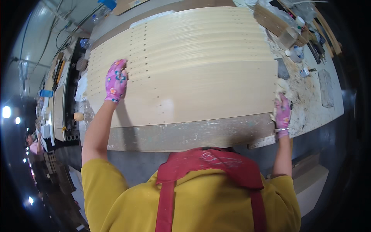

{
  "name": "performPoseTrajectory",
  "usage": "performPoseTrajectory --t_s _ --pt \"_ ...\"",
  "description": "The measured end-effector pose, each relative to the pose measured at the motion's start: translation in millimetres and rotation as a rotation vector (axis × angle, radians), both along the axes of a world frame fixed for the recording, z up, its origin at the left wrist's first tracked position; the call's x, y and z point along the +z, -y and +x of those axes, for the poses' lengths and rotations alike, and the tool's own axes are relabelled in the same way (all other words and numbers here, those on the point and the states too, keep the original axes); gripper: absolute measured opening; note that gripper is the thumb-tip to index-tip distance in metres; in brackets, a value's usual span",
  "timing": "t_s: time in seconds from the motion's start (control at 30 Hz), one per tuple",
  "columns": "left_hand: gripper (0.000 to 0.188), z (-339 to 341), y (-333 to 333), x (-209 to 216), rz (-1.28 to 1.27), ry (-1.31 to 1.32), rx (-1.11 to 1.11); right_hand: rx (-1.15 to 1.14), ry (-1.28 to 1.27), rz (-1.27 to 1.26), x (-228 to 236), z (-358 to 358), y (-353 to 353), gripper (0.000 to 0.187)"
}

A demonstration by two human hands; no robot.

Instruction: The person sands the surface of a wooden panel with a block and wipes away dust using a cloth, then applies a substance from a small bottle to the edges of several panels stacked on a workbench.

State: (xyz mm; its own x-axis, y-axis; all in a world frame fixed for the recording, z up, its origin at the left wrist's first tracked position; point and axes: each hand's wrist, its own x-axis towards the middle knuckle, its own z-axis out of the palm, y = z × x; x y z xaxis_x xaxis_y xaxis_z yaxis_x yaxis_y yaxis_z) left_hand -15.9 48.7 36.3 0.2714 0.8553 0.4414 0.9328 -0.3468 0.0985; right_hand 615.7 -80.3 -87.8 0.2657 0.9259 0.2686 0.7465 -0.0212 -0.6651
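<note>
A large pale wood-grain panel (pixel 201 89), with rows of small dark holes toward its left side, lies flat on the worktable. My left hand (pixel 116 81), in a pink flowered glove, is over the panel's left part beside the hole rows. Its fingers are loosely bent, with nothing visible in them. By the panel's near right corner is my right hand (pixel 283 115), in a matching glove. Its fingers are closed round a crumpled whitish rag (pixel 284 88), which sticks out beyond the fingertips. Part of the rag is hidden by the glove.
A stained side surface (pixel 309 92) on the right holds a grey block (pixel 325 89), a dark flat piece (pixel 282 69), small bottles (pixel 294 54) and a cardboard box (pixel 275 21). A scuffed board (pixel 185 135) lies under the panel's near edge. Another person (pixel 35 145) is far left.
</note>
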Motion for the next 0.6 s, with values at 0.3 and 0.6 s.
performPoseTrajectory --t_s 0.3,0.6 --pt "0.039 -10.6 11.9 -3.8 -0.019 0.019 0.038 0.563 -0.210 0.263 137.6 -175.8 -44.3 0.034" --pt "0.037 -5.0 4.9 -7.5 -0.026 0.141 -0.020 0.350 0.592 0.468 90.7 -215.9 -124.3 0.025"
